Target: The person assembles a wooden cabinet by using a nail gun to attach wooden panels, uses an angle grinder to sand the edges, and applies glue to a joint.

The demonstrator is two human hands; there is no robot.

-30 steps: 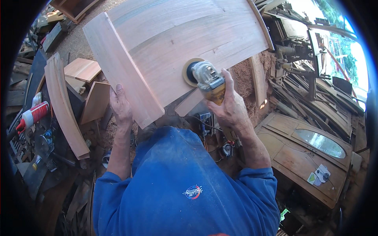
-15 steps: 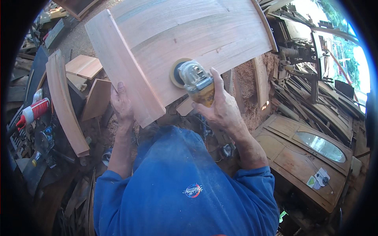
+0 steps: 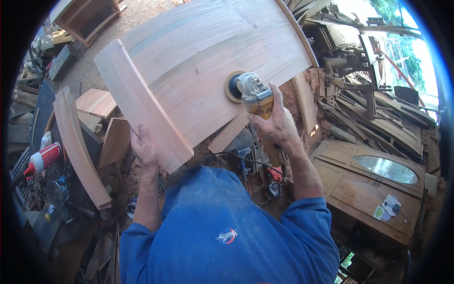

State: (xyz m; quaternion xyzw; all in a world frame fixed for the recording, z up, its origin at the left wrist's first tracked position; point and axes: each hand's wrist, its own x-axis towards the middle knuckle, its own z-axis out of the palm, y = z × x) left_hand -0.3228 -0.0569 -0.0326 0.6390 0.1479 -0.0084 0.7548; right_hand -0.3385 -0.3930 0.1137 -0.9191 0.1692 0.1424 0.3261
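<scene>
A yellow angle grinder (image 3: 264, 106) with a round sanding disc (image 3: 231, 86) is in my right hand (image 3: 283, 130), fingers wrapped round its body. The disc is over the near part of a wide wooden panel (image 3: 203, 66), close to the panel's near edge; whether it touches the wood I cannot tell. My left hand (image 3: 145, 149) grips the left edge of a pale plank (image 3: 144, 104) that runs across the panel's left end, thumb on top and the other fingers mostly hidden.
At left are a curved board (image 3: 80, 146), smaller wood pieces and a red-and-white bottle (image 3: 45, 158). A wooden door with an oval glass (image 3: 385, 169) lies at right. Stacked planks (image 3: 378, 118) fill the far right. A wooden cabinet (image 3: 87, 21) stands far left. Power tools and cords are below the panel.
The grinder has moved right along the panel, in my right hand. My left hand keeps its grip on the plank. The whole view has shifted a little, showing more of the cabinet.
</scene>
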